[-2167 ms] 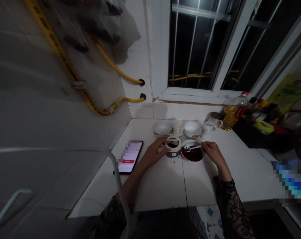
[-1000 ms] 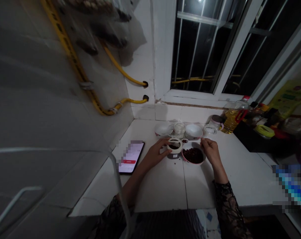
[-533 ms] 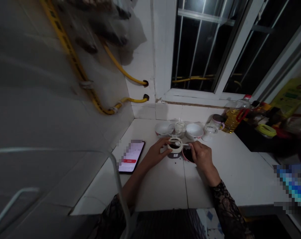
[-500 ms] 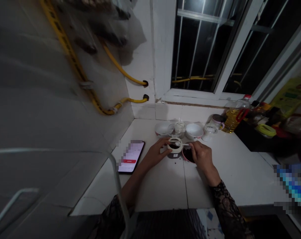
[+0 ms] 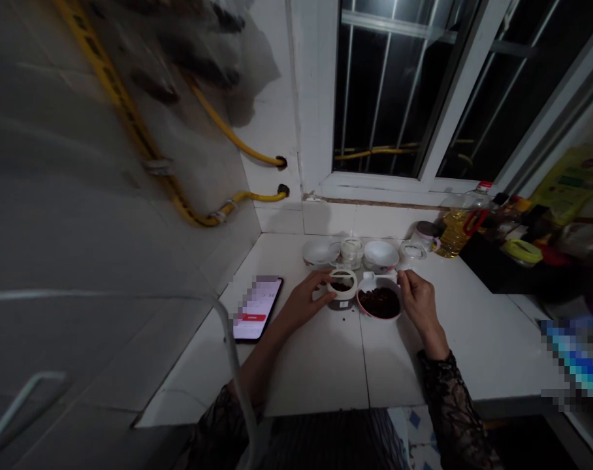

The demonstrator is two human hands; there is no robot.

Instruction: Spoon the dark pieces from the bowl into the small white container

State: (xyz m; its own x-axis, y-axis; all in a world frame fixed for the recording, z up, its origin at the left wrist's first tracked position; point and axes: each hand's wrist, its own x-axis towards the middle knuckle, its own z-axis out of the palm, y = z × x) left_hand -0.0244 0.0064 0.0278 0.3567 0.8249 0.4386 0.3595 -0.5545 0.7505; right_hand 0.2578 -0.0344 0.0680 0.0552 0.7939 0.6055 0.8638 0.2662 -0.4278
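The small jar (image 5: 341, 297) stands on the white tiled tabletop (image 5: 326, 365). It is round and squat, with a dark body, a thick pale rim and something dark inside. The left hand (image 5: 304, 301) curls round the jar's left side, thumb and fingertips pressed to its wall.

Touching the jar on its right is a shallow round bowl (image 5: 379, 305) with a pinkish rim, filled with a dark, lumpy mass. The right hand (image 5: 418, 299) is at the far right edge of that bowl, its fingers pinched on the handle of a white spoon (image 5: 379, 277). The spoon lies level above the bowl's far rim, with its scoop end pointing toward the jar. Whether the scoop carries anything cannot be told.

A few dark crumbs lie on the tabletop just in front of the jar. Left of the jar, beyond the left hand, a flat phone (image 5: 256, 308) lies with its screen lit.

Behind the jar is a row of two smooth white bowls (image 5: 317, 252) (image 5: 379, 254), with a small clear glass pot (image 5: 350, 251) between them. Further right of the jar stands a plastic oil bottle (image 5: 454, 230) of yellow liquid with a red handle. A ribbed yellow hose (image 5: 228, 209) runs along the tiled wall to the jar's far left.
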